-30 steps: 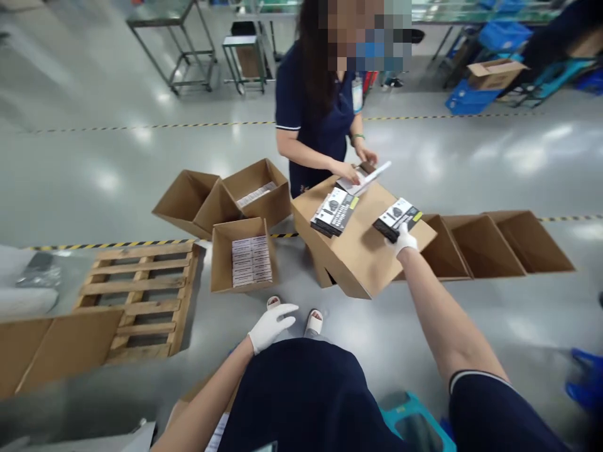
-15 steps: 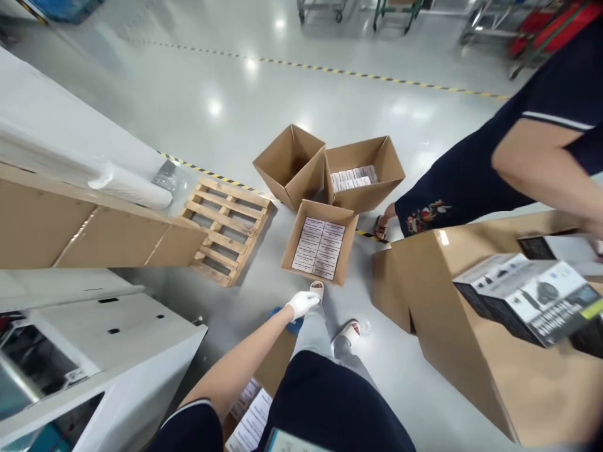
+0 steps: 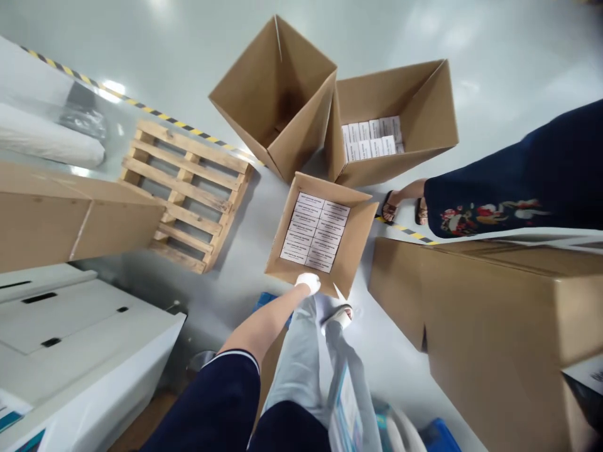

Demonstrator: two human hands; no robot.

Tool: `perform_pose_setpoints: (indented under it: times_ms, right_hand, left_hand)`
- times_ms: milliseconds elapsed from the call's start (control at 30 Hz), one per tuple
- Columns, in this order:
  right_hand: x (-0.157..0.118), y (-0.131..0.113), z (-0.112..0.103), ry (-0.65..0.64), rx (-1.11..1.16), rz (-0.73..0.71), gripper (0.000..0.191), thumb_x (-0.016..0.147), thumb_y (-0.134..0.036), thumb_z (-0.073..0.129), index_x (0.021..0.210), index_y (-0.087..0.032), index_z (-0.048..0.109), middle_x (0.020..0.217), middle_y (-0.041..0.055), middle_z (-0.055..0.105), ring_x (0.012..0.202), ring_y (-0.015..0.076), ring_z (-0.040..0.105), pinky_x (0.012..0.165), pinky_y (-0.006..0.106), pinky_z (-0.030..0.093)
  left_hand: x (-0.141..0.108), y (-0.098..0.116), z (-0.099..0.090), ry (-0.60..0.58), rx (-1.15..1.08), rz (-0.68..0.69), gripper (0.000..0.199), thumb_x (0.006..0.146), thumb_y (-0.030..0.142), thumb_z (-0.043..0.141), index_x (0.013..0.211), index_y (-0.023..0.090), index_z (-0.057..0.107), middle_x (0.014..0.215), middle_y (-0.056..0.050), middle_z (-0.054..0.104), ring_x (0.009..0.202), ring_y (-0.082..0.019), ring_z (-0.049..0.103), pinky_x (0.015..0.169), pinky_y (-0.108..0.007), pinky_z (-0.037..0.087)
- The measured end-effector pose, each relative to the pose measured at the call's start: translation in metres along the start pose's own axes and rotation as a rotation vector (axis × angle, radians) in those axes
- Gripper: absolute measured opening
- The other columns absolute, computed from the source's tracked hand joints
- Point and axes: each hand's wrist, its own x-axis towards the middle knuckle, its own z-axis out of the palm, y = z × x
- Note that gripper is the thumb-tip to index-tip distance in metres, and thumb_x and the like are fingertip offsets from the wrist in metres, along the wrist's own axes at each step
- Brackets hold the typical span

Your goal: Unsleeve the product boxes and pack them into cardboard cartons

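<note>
My left hand (image 3: 308, 282), in a white glove, reaches down to the near rim of an open cardboard box (image 3: 354, 235) on the floor. Several white labelled packs (image 3: 315, 231) fill that box in neat rows. Whether my fingers grip the rim or only touch it is hidden by the box edge. My right hand is out of view. My legs in light trousers and a sandalled foot (image 3: 338, 316) stand just below the box.
Behind stand an empty open box (image 3: 277, 94) and another box (image 3: 424, 107) with white packs. A large closed carton (image 3: 494, 307) is at the right, with another person's legs (image 3: 509, 188) beside it. A wooden pallet (image 3: 183, 188) and a white cabinet (image 3: 85, 339) lie left.
The view swung down and left, away from the large carton. My left hand went forward from beside my leg to the near box's rim. My right hand left the view.
</note>
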Motion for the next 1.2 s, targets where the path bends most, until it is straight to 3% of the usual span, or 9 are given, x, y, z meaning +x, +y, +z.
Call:
perform_pose_setpoints:
  times_ms: [67, 133, 200, 300, 433, 533, 633, 733, 1200]
  right_hand:
    - [0.012, -0.010, 0.014, -0.039, -0.040, -0.015, 0.046, 0.088, -0.054, 0.061, 0.133, -0.047, 0.066, 0.133, 0.0038, 0.068, 0.117, 0.0276, 0.068, 0.085, 0.041, 0.062]
    - [0.054, -0.036, 0.036, -0.098, -0.133, -0.108, 0.050, 0.093, -0.050, 0.048, 0.138, -0.034, 0.064, 0.131, 0.0073, 0.069, 0.122, 0.0296, 0.067, 0.101, 0.046, 0.057]
    - [0.123, -0.070, 0.067, -0.101, -0.337, -0.293, 0.051, 0.097, -0.043, 0.046, 0.142, -0.022, 0.059, 0.140, 0.0124, 0.063, 0.131, 0.0288, 0.059, 0.112, 0.042, 0.047]
    - [0.243, -0.110, 0.123, -0.162, -0.767, -0.416, 0.046, 0.095, -0.036, 0.053, 0.135, -0.015, 0.059, 0.131, 0.0173, 0.066, 0.121, 0.0301, 0.062, 0.105, 0.039, 0.048]
    - [0.364, -0.111, 0.196, -0.206, -0.981, -0.457, 0.038, 0.091, -0.030, 0.062, 0.124, -0.012, 0.061, 0.122, 0.0206, 0.066, 0.112, 0.0323, 0.063, 0.094, 0.041, 0.049]
    - [0.416, -0.084, 0.235, -0.213, -1.099, -0.530, 0.036, 0.089, -0.026, 0.063, 0.121, -0.011, 0.060, 0.125, 0.0211, 0.063, 0.116, 0.0321, 0.058, 0.098, 0.040, 0.046]
    - [0.446, -0.058, 0.257, -0.196, -1.180, -0.606, 0.037, 0.091, -0.024, 0.059, 0.125, -0.009, 0.056, 0.129, 0.0221, 0.059, 0.120, 0.0322, 0.053, 0.102, 0.040, 0.042]
    - [0.466, -0.045, 0.264, -0.188, -1.238, -0.650, 0.042, 0.090, -0.024, 0.058, 0.128, -0.007, 0.053, 0.129, 0.0232, 0.056, 0.118, 0.0328, 0.052, 0.100, 0.041, 0.043]
    - [0.473, -0.046, 0.282, -0.134, -1.300, -0.616, 0.050, 0.085, -0.028, 0.070, 0.125, -0.003, 0.052, 0.123, 0.0250, 0.057, 0.111, 0.0332, 0.058, 0.090, 0.040, 0.048]
  left_hand:
    - [-0.004, 0.007, 0.016, -0.064, 0.025, 0.020, 0.024, 0.099, 0.036, 0.064, 0.110, 0.015, 0.069, 0.112, -0.008, 0.070, 0.101, -0.022, 0.068, 0.092, -0.042, 0.058]
    - [-0.012, 0.016, 0.027, -0.084, 0.025, 0.063, 0.020, 0.099, 0.031, 0.061, 0.100, 0.014, 0.072, 0.105, -0.010, 0.072, 0.102, -0.026, 0.068, 0.095, -0.045, 0.055]
    - [-0.025, 0.024, 0.038, -0.060, -0.002, 0.114, 0.020, 0.097, 0.026, 0.057, 0.101, 0.015, 0.074, 0.105, -0.013, 0.072, 0.107, -0.030, 0.066, 0.099, -0.047, 0.051]
    - [-0.057, 0.035, 0.066, 0.069, -0.130, 0.187, 0.028, 0.098, 0.025, 0.051, 0.117, 0.019, 0.071, 0.112, -0.013, 0.071, 0.113, -0.029, 0.062, 0.102, -0.047, 0.049]
    - [-0.101, 0.046, 0.144, 0.343, -0.523, 0.027, 0.033, 0.100, 0.023, 0.047, 0.119, 0.026, 0.073, 0.106, -0.010, 0.072, 0.106, -0.027, 0.065, 0.095, -0.045, 0.054]
    - [-0.118, 0.057, 0.218, 0.338, -0.752, -0.242, 0.037, 0.098, 0.022, 0.046, 0.118, 0.028, 0.076, 0.108, -0.011, 0.074, 0.104, -0.028, 0.068, 0.096, -0.047, 0.057]
    - [-0.121, 0.071, 0.274, 0.222, -0.874, -0.379, 0.036, 0.095, 0.022, 0.049, 0.115, 0.026, 0.078, 0.108, -0.012, 0.076, 0.103, -0.030, 0.070, 0.098, -0.050, 0.057]
    - [-0.115, 0.082, 0.299, 0.143, -0.972, -0.416, 0.036, 0.094, 0.022, 0.050, 0.116, 0.024, 0.078, 0.109, -0.012, 0.077, 0.105, -0.031, 0.069, 0.100, -0.050, 0.056]
    - [-0.109, 0.090, 0.308, 0.110, -1.052, -0.416, 0.035, 0.094, 0.021, 0.050, 0.117, 0.022, 0.077, 0.108, -0.011, 0.075, 0.104, -0.030, 0.069, 0.100, -0.048, 0.055]
